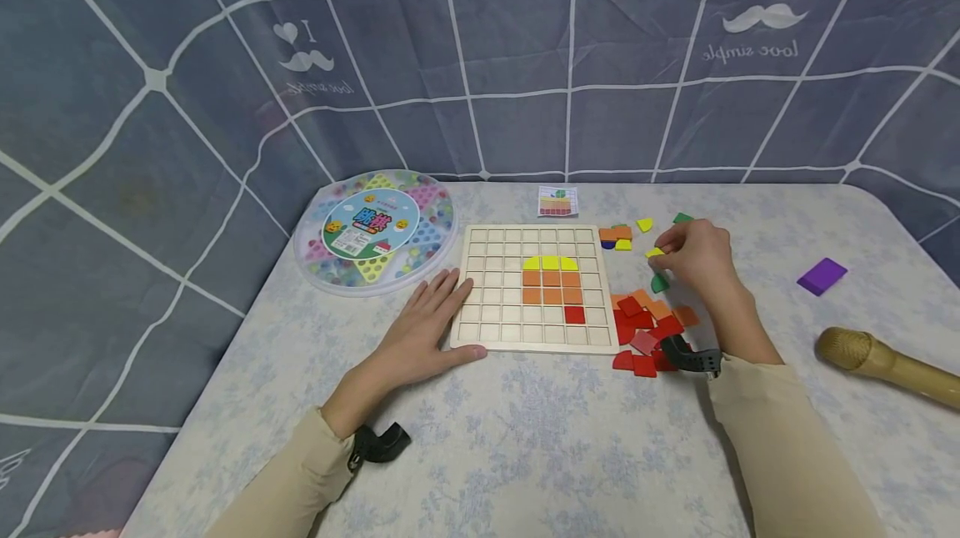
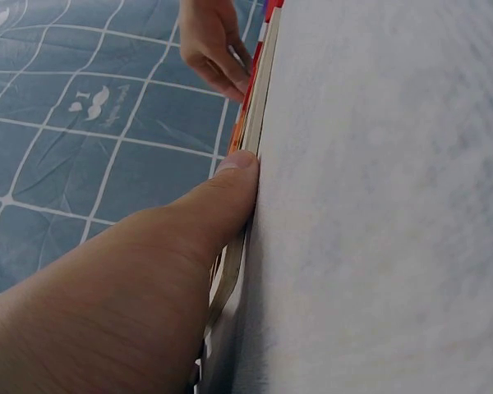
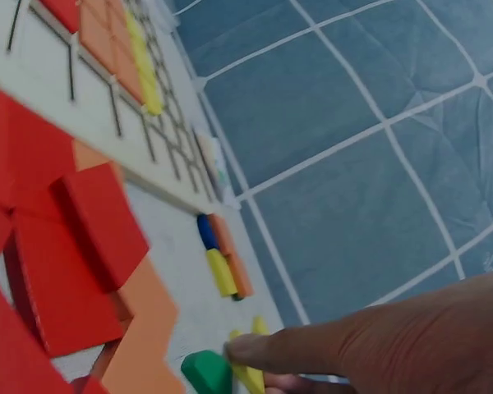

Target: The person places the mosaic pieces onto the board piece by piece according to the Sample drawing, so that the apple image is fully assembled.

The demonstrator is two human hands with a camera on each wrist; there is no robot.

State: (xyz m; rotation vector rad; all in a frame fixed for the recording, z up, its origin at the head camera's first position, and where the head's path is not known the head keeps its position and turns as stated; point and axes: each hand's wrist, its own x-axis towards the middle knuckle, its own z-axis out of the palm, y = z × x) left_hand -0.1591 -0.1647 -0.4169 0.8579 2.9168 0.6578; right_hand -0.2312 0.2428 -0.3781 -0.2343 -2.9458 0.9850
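Observation:
My left hand [image 1: 422,328] rests at the left side of a wooden grid board [image 1: 483,312], fingers extended over its edge and thumb along the near corner. On the board sit a row of yellow tiles [image 1: 550,263], two rows of orange tiles [image 1: 551,279] and one red tile [image 1: 574,315]. Right of the board, my right hand [image 1: 703,258] pinches a small yellow tile [image 3: 248,374] between thumb and index finger, low over the table. A green tile [image 3: 207,371] lies close beside those fingertips. Red tiles [image 3: 62,271] and orange tiles [image 3: 144,324] are heaped nearer the wrist.
Behind the board lies a small pattern card [image 1: 558,201]. A round clear game case [image 1: 375,232] stands at the back left. Another yellow tile [image 1: 645,224] lies near the right hand. Farther right are a purple block [image 1: 822,276] and a gold microphone [image 1: 885,360].

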